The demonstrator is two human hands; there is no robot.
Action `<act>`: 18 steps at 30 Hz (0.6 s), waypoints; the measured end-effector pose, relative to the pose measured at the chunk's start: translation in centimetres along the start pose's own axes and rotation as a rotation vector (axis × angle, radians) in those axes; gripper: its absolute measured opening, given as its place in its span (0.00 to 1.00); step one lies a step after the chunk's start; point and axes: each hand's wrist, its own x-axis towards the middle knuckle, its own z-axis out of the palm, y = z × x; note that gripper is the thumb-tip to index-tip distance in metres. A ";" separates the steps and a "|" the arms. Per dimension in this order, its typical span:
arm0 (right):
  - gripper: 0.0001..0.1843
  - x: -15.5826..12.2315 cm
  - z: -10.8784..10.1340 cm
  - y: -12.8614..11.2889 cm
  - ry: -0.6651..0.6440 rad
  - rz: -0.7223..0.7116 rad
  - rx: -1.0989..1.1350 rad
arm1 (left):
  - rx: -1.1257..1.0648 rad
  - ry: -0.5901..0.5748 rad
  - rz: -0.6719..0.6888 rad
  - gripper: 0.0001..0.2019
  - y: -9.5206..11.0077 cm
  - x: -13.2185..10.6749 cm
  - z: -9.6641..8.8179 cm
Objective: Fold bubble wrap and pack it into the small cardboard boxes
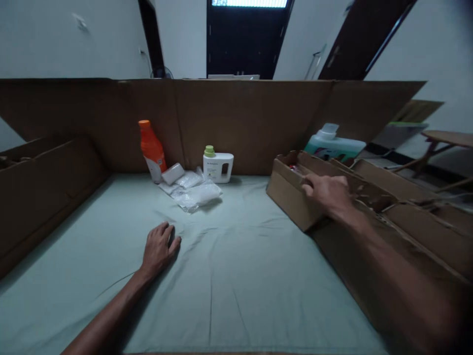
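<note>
My left hand point(158, 246) lies on the pale green cloth point(236, 276), palm down with its fingers a little apart, holding nothing. Over the near edge of a small cardboard box point(291, 195) on the right, my right hand point(327, 192) has its fingers curled together. Something clear and reddish shows by those fingertips inside the box, too hidden to name. Beyond my left hand are crumpled clear plastic packets point(199, 196) and a small white block-shaped pack point(173, 173). An orange bottle point(152, 150) leans behind them, and a white jug with a green cap point(212, 170) stands beside them.
A tall cardboard wall point(251, 123) closes off the back. Along the left runs a cardboard trough point(48, 182). More open cardboard boxes point(421, 222) line the right side, under my right forearm. A jug of teal liquid point(332, 145) lies tilted behind the small box.
</note>
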 end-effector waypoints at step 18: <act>0.20 -12.2 4.0 -7.5 0.081 0.023 1.190 | -0.682 -0.083 -0.119 0.44 4.0 -8.2 -3.6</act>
